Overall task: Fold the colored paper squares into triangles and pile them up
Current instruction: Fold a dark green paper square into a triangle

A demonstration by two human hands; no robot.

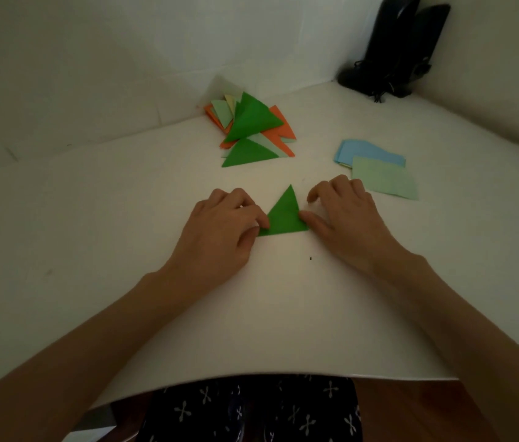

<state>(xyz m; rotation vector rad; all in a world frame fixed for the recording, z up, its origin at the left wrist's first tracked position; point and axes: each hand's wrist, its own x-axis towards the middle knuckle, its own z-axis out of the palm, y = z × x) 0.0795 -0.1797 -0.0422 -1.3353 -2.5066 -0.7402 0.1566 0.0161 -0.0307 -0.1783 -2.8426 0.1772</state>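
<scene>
A dark green paper triangle (284, 215) lies flat on the white table (92, 234), between my hands. My left hand (220, 228) has its fingers curled, with fingertip and thumb pinching the triangle's lower left corner. My right hand (344, 215) touches the lower right corner with its thumb tip, its other fingers loosely curled above the table. Farther back lies a loose pile of folded triangles (252, 129) in dark green, orange, pale green and yellow. To the right sit unfolded squares: a pale green sheet (386, 181) over a light blue stack (363, 151).
A black device with cords (395, 49) stands in the far right corner against the wall. White walls close the table at the back and right. The table's near edge (252, 379) runs just above my lap.
</scene>
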